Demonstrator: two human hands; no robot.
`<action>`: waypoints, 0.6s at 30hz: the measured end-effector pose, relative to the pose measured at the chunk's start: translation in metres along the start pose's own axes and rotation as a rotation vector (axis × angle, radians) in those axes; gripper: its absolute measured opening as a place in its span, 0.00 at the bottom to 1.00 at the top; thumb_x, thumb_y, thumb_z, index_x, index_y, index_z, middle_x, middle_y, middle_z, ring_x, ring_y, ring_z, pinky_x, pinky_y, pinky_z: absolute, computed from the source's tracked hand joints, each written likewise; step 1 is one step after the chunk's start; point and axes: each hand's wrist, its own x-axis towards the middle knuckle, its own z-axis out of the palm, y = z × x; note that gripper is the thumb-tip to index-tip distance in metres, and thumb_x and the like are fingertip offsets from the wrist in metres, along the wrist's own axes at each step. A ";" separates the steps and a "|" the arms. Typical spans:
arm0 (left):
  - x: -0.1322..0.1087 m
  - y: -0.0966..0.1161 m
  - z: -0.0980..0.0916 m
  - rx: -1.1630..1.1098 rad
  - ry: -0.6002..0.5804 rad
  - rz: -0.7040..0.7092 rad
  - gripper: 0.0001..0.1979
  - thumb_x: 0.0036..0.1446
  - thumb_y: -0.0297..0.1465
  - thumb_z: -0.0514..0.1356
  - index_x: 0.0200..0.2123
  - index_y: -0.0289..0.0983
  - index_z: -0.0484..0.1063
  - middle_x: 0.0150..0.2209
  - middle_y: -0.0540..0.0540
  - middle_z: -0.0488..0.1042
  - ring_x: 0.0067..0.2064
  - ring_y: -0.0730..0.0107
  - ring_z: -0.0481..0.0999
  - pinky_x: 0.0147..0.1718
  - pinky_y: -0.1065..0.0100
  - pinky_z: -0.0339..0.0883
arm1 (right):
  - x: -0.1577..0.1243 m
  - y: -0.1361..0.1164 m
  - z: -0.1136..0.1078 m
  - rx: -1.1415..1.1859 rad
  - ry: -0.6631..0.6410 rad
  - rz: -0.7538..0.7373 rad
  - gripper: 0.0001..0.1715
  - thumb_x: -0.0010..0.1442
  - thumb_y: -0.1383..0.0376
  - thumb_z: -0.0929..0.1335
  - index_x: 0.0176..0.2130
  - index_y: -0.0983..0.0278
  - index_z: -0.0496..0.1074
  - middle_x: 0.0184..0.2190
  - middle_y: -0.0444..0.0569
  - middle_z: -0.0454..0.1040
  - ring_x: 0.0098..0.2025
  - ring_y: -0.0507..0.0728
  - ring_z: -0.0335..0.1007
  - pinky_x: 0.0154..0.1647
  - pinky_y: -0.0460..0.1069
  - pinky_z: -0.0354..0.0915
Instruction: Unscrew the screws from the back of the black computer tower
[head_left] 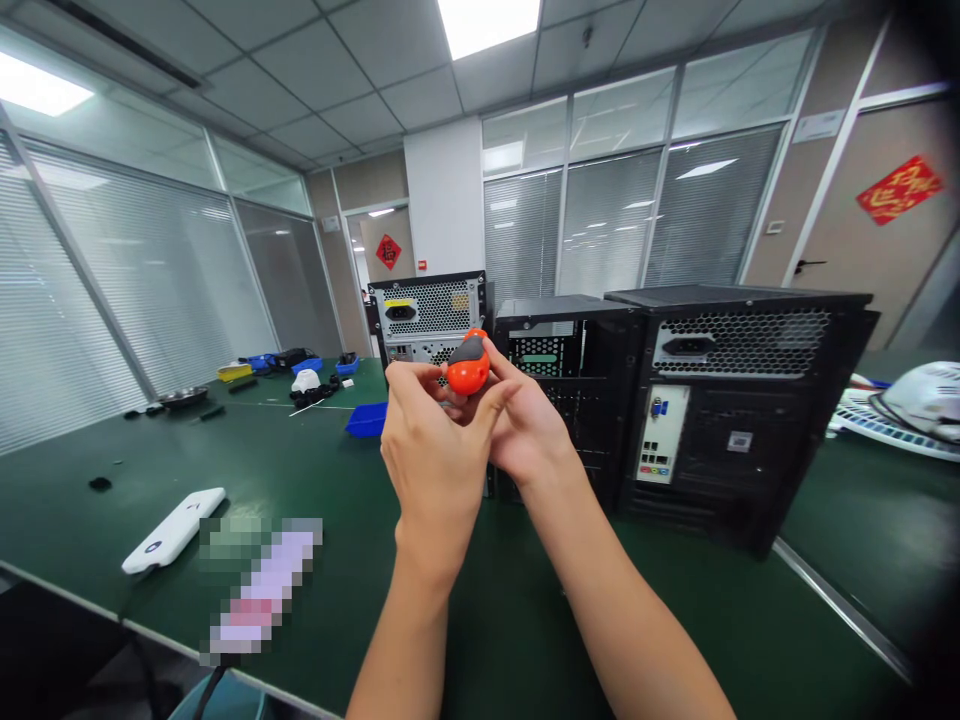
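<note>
Both my hands are raised above the green table (315, 470), in front of the computer cases. My right hand (525, 420) is wrapped round a tool with a rounded orange and grey handle (469, 365), probably a screwdriver; its shaft is hidden behind the hands. My left hand (431, 450) is curled beside it, with the fingertips touching the handle from the left. The tool points toward the rear of a black computer case (562, 390).
A second black case (742, 400) stands to the right and a silver-backed case (427, 315) further back. A white flat device (174, 530) lies at the near left. A blue bin (366, 420), small parts and trays sit at the far left. White objects rest at the right edge.
</note>
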 end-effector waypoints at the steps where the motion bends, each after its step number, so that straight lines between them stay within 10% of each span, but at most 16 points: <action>1: 0.000 0.000 0.002 -0.004 0.009 -0.007 0.26 0.45 0.52 0.61 0.35 0.38 0.60 0.30 0.49 0.68 0.31 0.68 0.71 0.27 0.68 0.64 | 0.000 0.001 0.001 -0.009 -0.016 -0.003 0.15 0.54 0.53 0.68 0.26 0.62 0.70 0.21 0.42 0.72 0.27 0.53 0.68 0.33 0.51 0.66; 18: -0.002 -0.001 0.016 0.010 0.214 0.091 0.23 0.49 0.52 0.58 0.32 0.38 0.59 0.33 0.47 0.65 0.35 0.66 0.66 0.35 0.64 0.63 | -0.002 0.004 0.006 0.028 -0.050 -0.008 0.17 0.62 0.57 0.61 0.29 0.61 0.72 0.31 0.47 0.77 0.41 0.56 0.72 0.44 0.52 0.70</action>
